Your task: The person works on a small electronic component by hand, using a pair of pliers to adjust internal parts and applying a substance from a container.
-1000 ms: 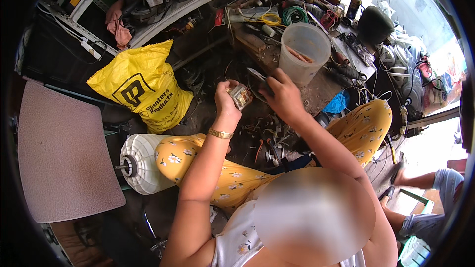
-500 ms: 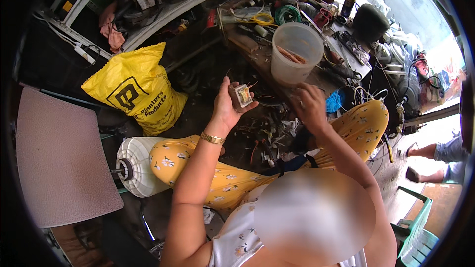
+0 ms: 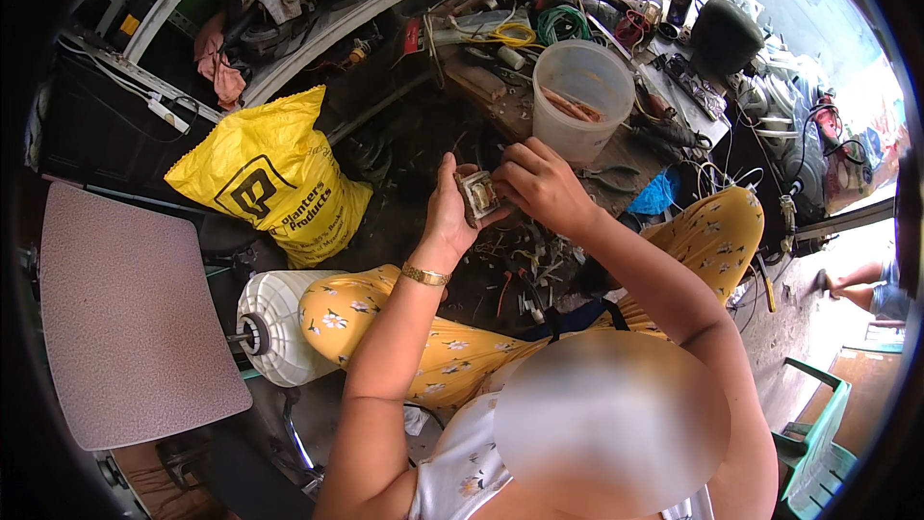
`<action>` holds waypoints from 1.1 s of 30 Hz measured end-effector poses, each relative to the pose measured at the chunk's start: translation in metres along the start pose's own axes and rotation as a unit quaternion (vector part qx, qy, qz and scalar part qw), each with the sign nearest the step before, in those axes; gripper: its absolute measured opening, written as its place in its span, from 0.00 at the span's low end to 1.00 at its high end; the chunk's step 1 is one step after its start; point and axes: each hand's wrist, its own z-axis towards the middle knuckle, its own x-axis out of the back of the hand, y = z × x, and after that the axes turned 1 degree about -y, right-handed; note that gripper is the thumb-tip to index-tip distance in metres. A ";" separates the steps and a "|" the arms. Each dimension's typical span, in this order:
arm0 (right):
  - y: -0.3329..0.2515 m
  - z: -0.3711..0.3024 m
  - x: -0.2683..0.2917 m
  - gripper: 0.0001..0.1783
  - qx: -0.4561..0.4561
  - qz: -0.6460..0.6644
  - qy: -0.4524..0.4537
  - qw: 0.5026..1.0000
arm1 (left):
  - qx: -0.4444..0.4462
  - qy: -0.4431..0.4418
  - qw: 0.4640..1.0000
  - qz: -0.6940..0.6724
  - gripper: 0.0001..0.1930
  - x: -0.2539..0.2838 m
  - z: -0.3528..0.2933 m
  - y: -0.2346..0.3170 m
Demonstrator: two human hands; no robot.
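Observation:
My left hand (image 3: 449,216) is wrapped round a small boxy block that looks like a transformer (image 3: 479,195), its pale, worn coil face turned up. Thumb and fingers grip it by the sides. Against the block's right edge, my right hand (image 3: 545,183) has its fingers bent together in a pinch. What those fingertips hold, perhaps a thin wire, is too small to make out. Just beyond my right hand stands a translucent plastic bucket (image 3: 566,141) with copper-coloured strips (image 3: 572,106) inside.
Pliers (image 3: 610,171) and a blue bundle (image 3: 656,193) lie right of the bucket. Scraps (image 3: 525,260) litter the dark ground below my hands. A yellow sack (image 3: 289,183), white drum-like fan part (image 3: 284,327) and brown seat (image 3: 135,308) are left. A person's legs (image 3: 866,284) show far right.
My right hand has come left from beside the bucket to the transformer, its fingers now closed together. Pliers now show on the bench where it was. The other person's legs have shifted right.

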 end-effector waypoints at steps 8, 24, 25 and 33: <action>-0.005 0.003 -0.001 0.07 -0.312 0.304 -0.063 0.898 | -0.198 0.035 0.974 0.102 0.22 -0.009 0.005 -0.002; -0.046 -0.002 -0.010 0.05 -0.410 0.501 0.060 0.760 | -0.492 -0.021 0.862 0.124 0.23 -0.017 -0.001 0.000; -0.048 -0.002 -0.011 0.05 -0.408 0.505 0.066 0.758 | -0.497 -0.028 0.858 0.124 0.23 -0.017 -0.002 0.002; -0.047 -0.007 -0.009 0.07 -0.431 0.544 0.071 0.717 | -0.533 -0.052 0.829 0.160 0.22 -0.021 -0.011 0.008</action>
